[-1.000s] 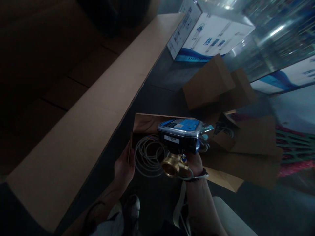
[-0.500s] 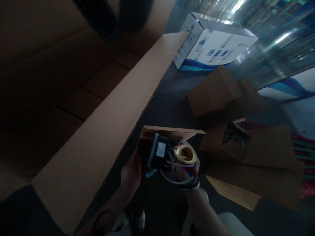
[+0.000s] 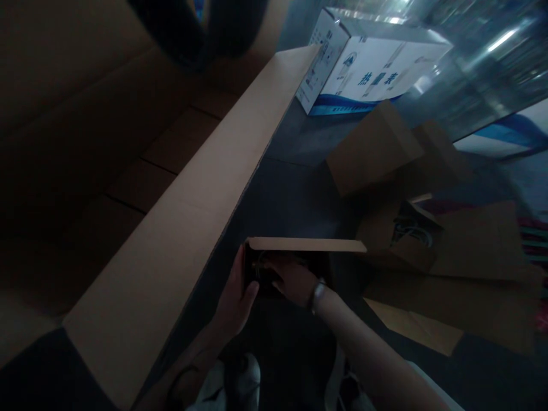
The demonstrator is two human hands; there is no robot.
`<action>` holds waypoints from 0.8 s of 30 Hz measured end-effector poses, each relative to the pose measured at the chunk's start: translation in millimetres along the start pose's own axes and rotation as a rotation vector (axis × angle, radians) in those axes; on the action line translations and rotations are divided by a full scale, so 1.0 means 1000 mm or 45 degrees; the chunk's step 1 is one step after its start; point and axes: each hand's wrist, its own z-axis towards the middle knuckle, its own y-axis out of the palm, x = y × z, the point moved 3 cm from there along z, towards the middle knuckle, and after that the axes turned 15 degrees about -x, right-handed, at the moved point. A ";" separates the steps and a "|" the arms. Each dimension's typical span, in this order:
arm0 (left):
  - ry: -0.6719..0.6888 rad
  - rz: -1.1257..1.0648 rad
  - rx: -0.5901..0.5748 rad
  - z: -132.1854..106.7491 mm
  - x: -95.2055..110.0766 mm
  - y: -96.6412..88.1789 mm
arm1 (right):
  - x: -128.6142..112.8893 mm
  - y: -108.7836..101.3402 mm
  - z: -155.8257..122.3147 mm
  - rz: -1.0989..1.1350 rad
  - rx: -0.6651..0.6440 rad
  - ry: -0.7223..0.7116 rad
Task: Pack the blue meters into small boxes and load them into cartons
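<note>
A small brown cardboard box [image 3: 306, 245] lies open toward me near the floor. My left hand [image 3: 235, 299] grips its left side wall, thumb over the edge. My right hand [image 3: 291, 278], a bracelet on the wrist, reaches into the box's dark opening; its fingers are inside among coiled cable [image 3: 261, 264] and mostly hidden. The blue-topped meter with its brass fitting is out of sight inside the box.
A long cardboard flap [image 3: 192, 211] of a big carton runs diagonally on the left. A white and blue printed box [image 3: 368, 68] stands at the back. Several brown boxes [image 3: 377, 148], one open with cables [image 3: 411, 231], lie on the right.
The meter with the brass fitting, held up in my right hand, was turned over and pushed down into the small box. My left hand stayed on the box's side.
</note>
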 end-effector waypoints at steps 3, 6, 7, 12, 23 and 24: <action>0.130 -0.210 -0.050 0.019 -0.004 -0.016 | 0.034 -0.031 -0.073 0.590 0.428 0.043; -0.018 -0.111 -0.001 0.046 -0.018 -0.014 | 0.089 -0.035 -0.108 0.869 0.974 0.332; -0.086 -0.068 0.035 0.052 -0.023 -0.009 | 0.102 -0.027 -0.100 0.948 0.899 0.312; -0.020 -0.046 0.340 0.051 -0.032 0.008 | 0.122 0.014 -0.030 0.979 0.774 0.126; 0.015 0.208 -0.030 -0.018 0.008 -0.020 | 0.082 -0.006 -0.109 0.781 0.609 0.180; 0.090 0.314 0.017 -0.019 0.012 -0.018 | 0.077 -0.004 -0.110 0.747 0.639 0.135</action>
